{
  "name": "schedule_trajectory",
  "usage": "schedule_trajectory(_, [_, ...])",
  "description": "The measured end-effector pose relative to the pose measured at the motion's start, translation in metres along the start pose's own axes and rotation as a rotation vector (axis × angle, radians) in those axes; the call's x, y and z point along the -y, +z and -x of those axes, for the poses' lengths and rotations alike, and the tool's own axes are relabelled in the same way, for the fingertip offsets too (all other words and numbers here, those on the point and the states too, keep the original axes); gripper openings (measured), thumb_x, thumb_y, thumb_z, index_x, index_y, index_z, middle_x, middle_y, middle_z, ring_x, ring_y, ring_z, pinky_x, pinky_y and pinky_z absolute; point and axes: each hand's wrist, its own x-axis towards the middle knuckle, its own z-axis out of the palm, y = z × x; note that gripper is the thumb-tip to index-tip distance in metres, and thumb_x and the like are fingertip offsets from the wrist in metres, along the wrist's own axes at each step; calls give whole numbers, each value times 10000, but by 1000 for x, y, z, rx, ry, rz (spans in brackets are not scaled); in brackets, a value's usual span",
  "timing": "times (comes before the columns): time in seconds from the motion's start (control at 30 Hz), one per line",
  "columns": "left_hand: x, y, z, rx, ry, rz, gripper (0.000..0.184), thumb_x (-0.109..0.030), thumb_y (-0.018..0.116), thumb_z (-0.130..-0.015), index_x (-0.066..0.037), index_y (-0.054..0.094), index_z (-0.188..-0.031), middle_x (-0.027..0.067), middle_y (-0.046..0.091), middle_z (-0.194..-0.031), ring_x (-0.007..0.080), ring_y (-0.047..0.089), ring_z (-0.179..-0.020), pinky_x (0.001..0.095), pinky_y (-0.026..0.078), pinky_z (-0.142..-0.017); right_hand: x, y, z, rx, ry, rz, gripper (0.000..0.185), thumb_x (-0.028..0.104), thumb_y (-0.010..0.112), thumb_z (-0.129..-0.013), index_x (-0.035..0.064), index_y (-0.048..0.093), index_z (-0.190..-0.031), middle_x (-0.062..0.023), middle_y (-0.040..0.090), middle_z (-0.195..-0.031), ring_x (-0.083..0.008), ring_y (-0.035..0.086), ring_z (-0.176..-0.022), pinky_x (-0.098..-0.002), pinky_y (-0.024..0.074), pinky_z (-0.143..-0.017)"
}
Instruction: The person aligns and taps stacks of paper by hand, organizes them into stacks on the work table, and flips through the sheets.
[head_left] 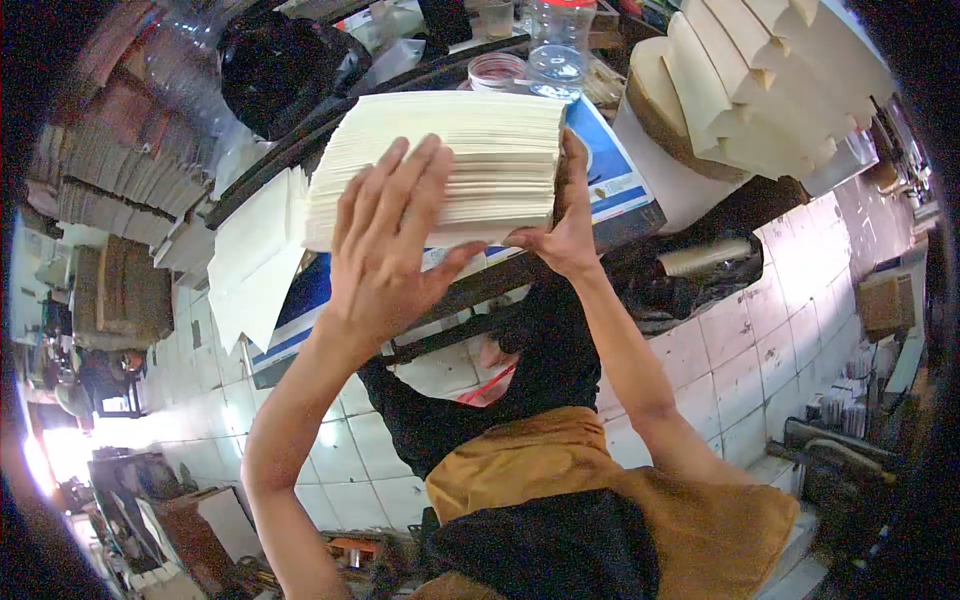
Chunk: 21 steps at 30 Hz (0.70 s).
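A thick stack of cream paper [490,130] lies at the front of the workbench, its layered edges facing me. My left hand [390,225] rests against the stack's front left part, fingers spread and pointing up, slightly blurred. At the stack's right end, my right hand [568,215] grips the side, with the thumb at the lower front corner and the fingers partly hidden behind the edge. Beneath the stack lies a blue and white printed sheet [620,180]. Loose cream sheets [258,255] sit beside the stack on the left, overhanging the bench edge.
Folded cream paper bundles [770,85] stand at the upper right. Behind the stack are a clear jar [560,45] with a red lid and a small round container [497,70]. A black plastic bag [285,75] is at the upper left, near piled papers [130,170].
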Motion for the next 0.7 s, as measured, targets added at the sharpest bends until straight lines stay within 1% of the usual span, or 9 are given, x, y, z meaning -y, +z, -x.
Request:
schedule_trajectory(0.03, [-4, -2, -1, 35, -12, -3, 662, -337, 733, -736, -106, 500, -1312, 120, 490, -1285, 309, 449, -1203, 419, 357, -982, -4, 0, 1, 2, -21, -7, 1367, 452, 918, -437, 6, 113, -1447, -158, 294, -1431, -278, 301, -1327, -377, 240, -1116])
schedule_trajectory(0.13, [-11, -8, -7, 72, -47, -59, 670, -371, 701, -760, -87, 483, -1325, 129, 440, -1325, 328, 415, -1226, 429, 346, -994, -1, 1, 3, -2, 1, -7, 1384, 459, 919, -427, -3, 106, -1447, -163, 274, -1445, -285, 290, -1335, -383, 232, -1120])
schedule_trajectory(0.17, [-10, -9, -7, 107, -44, -108, 685, -360, 689, -771, -83, 452, -1350, 129, 407, -1343, 342, 392, -1235, 437, 338, -1003, -3, 0, 4, 0, 8, 15, 1392, 461, 919, -422, -7, 102, -1447, -165, 270, -1447, -286, 288, -1336, -383, 230, -1121])
schedule_trajectory(0.27, [-9, -6, -11, 131, -70, 14, 652, -327, 701, -765, -82, 458, -1318, 130, 445, -1302, 338, 422, -1202, 438, 343, -1002, -5, -3, 3, 2, 20, 46, 1413, 467, 921, -408, -18, 93, -1446, -170, 262, -1452, -290, 281, -1340, -383, 224, -1124])
schedule_trajectory(0.37, [-6, -7, -12, 81, -38, 61, 576, -300, 719, -753, -78, 481, -1229, 133, 474, -1272, 338, 459, -1167, 439, 360, -988, -3, 0, 2, -2, 24, 14, 1427, 472, 921, -401, -25, 85, -1446, -174, 259, -1454, -292, 277, -1344, -381, 220, -1125])
schedule_trajectory(0.47, [-6, -6, -10, 51, -60, 124, 494, -251, 745, -737, -74, 481, -1116, 131, 500, -1249, 340, 488, -1138, 439, 375, -975, -3, -1, 2, -1, 18, 23, 1434, 474, 921, -401, -26, 78, -1447, -174, 253, -1459, -291, 271, -1348, -380, 218, -1125])
schedule_trajectory(0.67, [5, -1, -10, 47, -18, 168, 511, -194, 772, -714, -63, 428, -1069, 150, 499, -1263, 346, 498, -1121, 440, 391, -955, 1, 2, 2, 4, 27, 0, 1449, 477, 920, -398, -20, 60, -1453, -169, 242, -1467, -285, 259, -1354, -379, 210, -1129])
schedule_trajectory(0.7, [7, 0, -11, 37, -9, 179, 525, -212, 776, -709, -63, 424, -1070, 150, 505, -1245, 344, 498, -1110, 440, 387, -946, 3, 2, 1, 3, 23, -3, 1451, 475, 920, -398, -18, 56, -1455, -167, 243, -1468, -283, 258, -1355, -378, 208, -1129])
